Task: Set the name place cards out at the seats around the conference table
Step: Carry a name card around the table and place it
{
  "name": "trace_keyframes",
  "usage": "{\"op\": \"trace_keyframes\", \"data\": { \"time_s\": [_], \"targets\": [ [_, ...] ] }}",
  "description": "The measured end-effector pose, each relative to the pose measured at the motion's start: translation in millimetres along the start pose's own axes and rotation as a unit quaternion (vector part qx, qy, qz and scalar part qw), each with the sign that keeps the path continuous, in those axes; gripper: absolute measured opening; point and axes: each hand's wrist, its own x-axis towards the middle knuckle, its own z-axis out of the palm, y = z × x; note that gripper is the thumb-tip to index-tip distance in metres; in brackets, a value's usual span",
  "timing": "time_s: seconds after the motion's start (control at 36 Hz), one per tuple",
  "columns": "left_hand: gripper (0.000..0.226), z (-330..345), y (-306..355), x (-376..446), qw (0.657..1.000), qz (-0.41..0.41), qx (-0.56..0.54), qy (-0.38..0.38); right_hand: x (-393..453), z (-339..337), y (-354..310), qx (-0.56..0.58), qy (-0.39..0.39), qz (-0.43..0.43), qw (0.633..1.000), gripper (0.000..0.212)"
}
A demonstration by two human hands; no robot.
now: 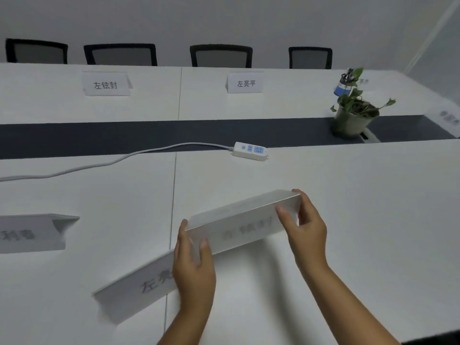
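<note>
Lower centre of the frame: the left hand (193,255) and right hand (302,220) pinch the place card (239,225) by its ends; it looks light and stiff, best held there.

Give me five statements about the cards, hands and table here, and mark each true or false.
1. Both hands hold one card by its ends. True: left hand, right hand.
2. Two cards stand on the far side. True: one, another.
3. The power strip lies on the near side's left half. False: it is right of the seam.
4. The plant stands beside the left chair. False: it is at the right, on the dark strip.
5. Another card lies under the left hand. True.
</note>
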Motion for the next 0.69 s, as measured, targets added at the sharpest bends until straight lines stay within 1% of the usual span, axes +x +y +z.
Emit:
{"op": "trace_keyframes", "data": {
  "time_s": [0.06,0.14,0.17,0.28,0.36,0.39,0.47,0.58,0.69],
  "targets": [
    [0.050,28,13,-5,0.996,-0.015,-0.057,-0.064,12,-25,5,0.000,0.020,0.004,1.000,0.035],
    [0.055,67,19,-7,0.987,-0.036,-0.079,-0.137,29,-58,21,-0.013,0.040,0.029,0.999,0.030],
    [0.055,78,17,-6,0.984,-0.039,-0.074,-0.157,34,-67,29,-0.019,0.044,0.042,0.998,0.032],
    [0.054,113,-1,2,0.976,-0.059,-0.025,-0.209,51,-89,63,-0.069,0.038,0.099,0.992,0.050],
    [0.055,129,-13,10,0.973,-0.076,-0.001,-0.217,65,-89,83,-0.136,-0.003,0.113,0.984,0.069],
    [0.056,133,-16,14,0.974,-0.080,0.006,-0.213,70,-87,88,-0.153,-0.015,0.115,0.981,0.071],
    [0.056,143,-24,29,0.977,-0.083,0.028,-0.195,87,-80,104,-0.165,-0.029,0.121,0.978,0.066],
    [0.050,153,-35,47,0.978,-0.086,0.040,-0.187,105,-71,116,-0.136,-0.009,0.138,0.981,0.064],
    [0.041,160,-38,56,0.980,-0.089,0.044,-0.173,121,-67,124,-0.121,0.010,0.143,0.982,0.058]
  ]
}}
